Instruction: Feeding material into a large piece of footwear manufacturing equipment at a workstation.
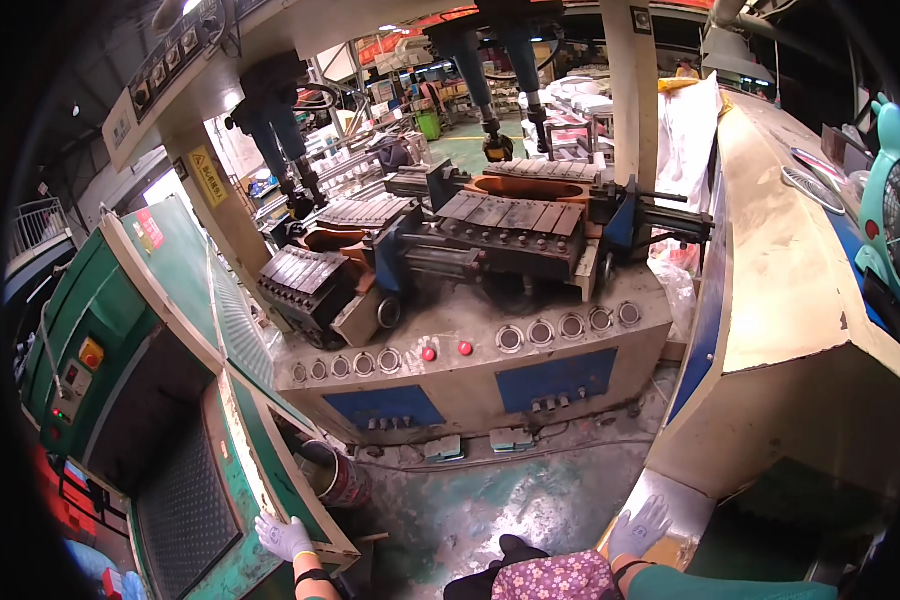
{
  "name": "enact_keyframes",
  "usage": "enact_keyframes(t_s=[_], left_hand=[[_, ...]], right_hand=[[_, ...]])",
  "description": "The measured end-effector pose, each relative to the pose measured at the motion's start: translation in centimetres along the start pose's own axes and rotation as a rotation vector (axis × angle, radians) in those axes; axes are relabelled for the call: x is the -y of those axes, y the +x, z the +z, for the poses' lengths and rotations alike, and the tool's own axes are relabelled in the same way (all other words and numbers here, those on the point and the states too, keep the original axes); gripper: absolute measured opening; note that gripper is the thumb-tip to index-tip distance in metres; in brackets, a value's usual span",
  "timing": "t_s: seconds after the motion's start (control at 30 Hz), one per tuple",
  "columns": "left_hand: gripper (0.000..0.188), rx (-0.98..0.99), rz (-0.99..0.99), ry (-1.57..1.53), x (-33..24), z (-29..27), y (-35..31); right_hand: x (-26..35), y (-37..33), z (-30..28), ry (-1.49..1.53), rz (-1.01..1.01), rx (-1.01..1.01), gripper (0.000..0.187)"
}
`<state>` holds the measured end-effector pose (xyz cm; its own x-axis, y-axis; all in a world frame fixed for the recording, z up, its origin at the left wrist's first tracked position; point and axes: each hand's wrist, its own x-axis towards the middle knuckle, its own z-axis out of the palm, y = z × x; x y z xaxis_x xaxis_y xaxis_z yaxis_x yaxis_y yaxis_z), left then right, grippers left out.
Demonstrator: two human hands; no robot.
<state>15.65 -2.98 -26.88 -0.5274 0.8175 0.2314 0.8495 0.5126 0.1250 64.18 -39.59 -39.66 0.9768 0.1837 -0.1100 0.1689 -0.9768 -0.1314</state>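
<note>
Green cabinet (220, 450) stands at left, cut off by the dark rim, its long edge slanting down rightward; left grip (285, 538) lies open there, right grip (640, 527) open beside the beige machine (780, 300).

My left hand (285, 537) and right hand (640, 528) wear matt cloth gloves (278, 531). The left green machine (155, 235) is scuffed painted metal; the right cream casing (785, 245) looks smoother. The floor (510, 500) shines, blotchy; near me, flowered cloth (555, 578) looks matt.
</note>
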Motion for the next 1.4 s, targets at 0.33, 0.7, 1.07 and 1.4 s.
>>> enact_keyframes(t_s=[0.33, 0.7, 1.07, 1.4], left_hand=[[0.074, -0.038, 0.019, -0.015, 0.1, 0.4, 0.1], [0.071, -0.056, 0.009, -0.028, 0.7, 1.0, 0.3], [0.073, -0.026, 0.004, -0.008, 0.5, 0.6, 0.4], [0.074, -0.025, 0.01, -0.003, 0.3, 0.1, 0.2]], right_hand=[[0.0, 0.2, 0.3, -0.004, 0.009, 0.023, 0.073], [-0.3, 0.3, 0.9, -0.022, 0.01, 0.022, 0.073], [-0.1, 0.2, 0.4, 0.015, -0.001, 0.006, 0.074], [-0.6, 0.3, 1.6, -0.017, -0.011, -0.013, 0.075]])
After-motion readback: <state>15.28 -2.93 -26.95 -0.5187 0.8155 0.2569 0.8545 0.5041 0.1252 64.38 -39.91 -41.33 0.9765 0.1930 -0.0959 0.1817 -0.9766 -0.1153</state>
